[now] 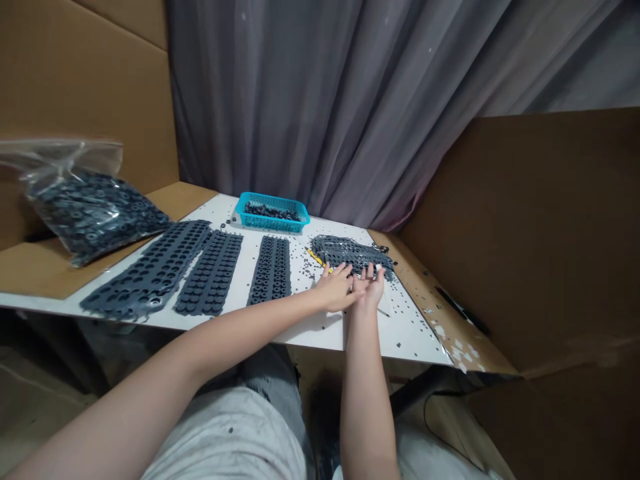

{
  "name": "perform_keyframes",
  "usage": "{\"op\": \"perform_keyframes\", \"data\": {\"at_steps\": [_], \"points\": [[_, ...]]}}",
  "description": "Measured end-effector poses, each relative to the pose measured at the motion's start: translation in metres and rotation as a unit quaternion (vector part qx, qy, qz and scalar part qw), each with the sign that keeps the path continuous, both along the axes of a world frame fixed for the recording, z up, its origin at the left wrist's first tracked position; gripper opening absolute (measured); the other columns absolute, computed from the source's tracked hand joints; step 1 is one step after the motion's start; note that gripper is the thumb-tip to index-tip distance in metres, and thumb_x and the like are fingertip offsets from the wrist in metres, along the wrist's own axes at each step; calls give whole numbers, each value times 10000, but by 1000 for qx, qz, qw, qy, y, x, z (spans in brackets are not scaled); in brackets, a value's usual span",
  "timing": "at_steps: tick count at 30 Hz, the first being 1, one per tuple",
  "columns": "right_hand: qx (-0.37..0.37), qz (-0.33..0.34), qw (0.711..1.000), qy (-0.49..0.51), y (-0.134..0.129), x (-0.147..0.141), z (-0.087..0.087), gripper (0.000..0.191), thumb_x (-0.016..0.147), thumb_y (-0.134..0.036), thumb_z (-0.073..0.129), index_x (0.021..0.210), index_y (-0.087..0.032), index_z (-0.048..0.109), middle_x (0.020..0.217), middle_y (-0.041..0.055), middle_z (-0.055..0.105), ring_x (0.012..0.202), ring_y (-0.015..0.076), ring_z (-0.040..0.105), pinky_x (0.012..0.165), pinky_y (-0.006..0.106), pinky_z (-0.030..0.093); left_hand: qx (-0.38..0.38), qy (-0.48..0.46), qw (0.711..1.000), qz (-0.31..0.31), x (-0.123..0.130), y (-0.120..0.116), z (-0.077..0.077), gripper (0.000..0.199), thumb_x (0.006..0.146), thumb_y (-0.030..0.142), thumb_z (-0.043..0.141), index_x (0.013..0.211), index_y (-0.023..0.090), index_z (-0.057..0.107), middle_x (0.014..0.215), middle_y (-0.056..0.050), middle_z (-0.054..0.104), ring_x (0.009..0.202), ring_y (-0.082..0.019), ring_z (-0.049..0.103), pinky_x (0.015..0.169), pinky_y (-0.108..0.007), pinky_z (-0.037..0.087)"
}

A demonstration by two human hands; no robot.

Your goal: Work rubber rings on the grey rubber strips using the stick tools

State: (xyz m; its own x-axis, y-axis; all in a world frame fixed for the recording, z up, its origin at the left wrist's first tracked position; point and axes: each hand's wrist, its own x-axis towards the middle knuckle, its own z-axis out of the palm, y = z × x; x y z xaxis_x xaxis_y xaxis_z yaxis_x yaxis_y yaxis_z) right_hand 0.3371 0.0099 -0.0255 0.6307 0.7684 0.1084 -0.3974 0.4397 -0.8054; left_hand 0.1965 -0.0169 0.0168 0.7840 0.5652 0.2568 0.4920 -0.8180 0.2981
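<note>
My left hand (336, 289) is stretched out palm down over the white table, its fingertips reaching to my right hand (369, 287). My right hand is turned palm up, with its fingers partly curled and apart; nothing can be made out in it. Just beyond both hands lies a pile of dark perforated rubber sheets (350, 251), with a yellow cutter (316, 257) at its left edge. Left of the hands, a narrow dark sheet with rings (270, 267) lies flat, and two more studded sheets (210, 273) (150, 273) lie farther left.
A turquoise basket (273, 223) of small dark parts stands at the back. A clear bag of dark rings (100, 210) rests at the left. Small dark scraps dot the white table (315, 338). Cardboard walls (550, 233) flank it, and a grey curtain (300, 100) hangs behind.
</note>
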Motion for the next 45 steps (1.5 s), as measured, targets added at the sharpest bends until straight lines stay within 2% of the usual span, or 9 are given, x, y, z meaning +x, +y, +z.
{"op": "perform_keyframes", "data": {"at_steps": [4,9,15,23,28,33,37,41,45], "points": [[-18,-14,999,46,2,0,12,270,874,-516,395,987,-305,522,1151,6,603,1130,130,537,951,429,445,42,24,998,-35,-26,2,6,646,904,472,420,1458,181,257,1558,-101,118,1430,-299,61,1102,-608,-7],[-15,-6,998,60,-2,-9,17,219,852,-472,455,923,-270,501,1154,9,602,1028,132,587,841,354,507,108,41,990,-86,-48,-6,6,645,898,442,466,1462,210,256,1562,-56,80,1437,-264,5,1116,-551,-76],[0,14,999,49,-4,-16,23,204,836,-450,476,857,-249,504,1115,5,633,950,129,618,793,330,511,201,45,973,-103,-81,-8,-2,636,909,449,458,1470,245,238,1555,-29,132,1437,-254,47,1118,-522,-99],[-7,38,999,22,-8,-22,25,194,824,-428,495,870,-246,544,1165,-3,640,993,134,625,796,317,490,224,27,968,-107,-137,-32,-1,625,919,405,468,1474,286,205,1532,-14,221,1426,-225,144,1134,-503,-66],[-16,41,999,20,-6,-24,25,171,825,-394,504,846,-233,559,1162,-4,657,1037,139,621,820,318,471,218,27,971,-92,-177,-51,4,634,918,434,464,1475,308,190,1501,-11,312,1407,-236,218,1140,-510,-12],[-27,56,998,16,-5,-28,26,164,817,-384,519,813,-226,562,1093,-9,692,982,144,649,800,317,472,210,40,974,-79,-205,-68,0,605,926,394,455,1473,304,211,1464,3,389,1385,-210,281,1156,-453,12],[-37,63,997,21,-6,-34,28,126,805,-342,539,788,-220,561,1067,-13,704,920,135,663,709,266,477,198,37,977,-71,-220,-85,-10,541,925,387,443,1435,246,335,1448,-11,420,1382,-221,283,1158,-435,-37],[-46,76,996,23,-9,-43,30,88,794,-306,562,777,-219,557,1005,-25,715,842,123,665,640,230,474,179,29,983,-10,-234,-100,-29,500,922,320,444,1403,193,391,1457,-24,407,1393,-240,245,1146,-446,-106],[-53,95,994,19,-10,-50,32,82,783,-276,599,774,-212,548,892,-33,711,709,98,641,589,204,466,146,12,987,60,-245,-108,-45,527,907,309,479,1410,192,376,1435,-43,441,1356,-264,305,1158,-480,-20]]}}
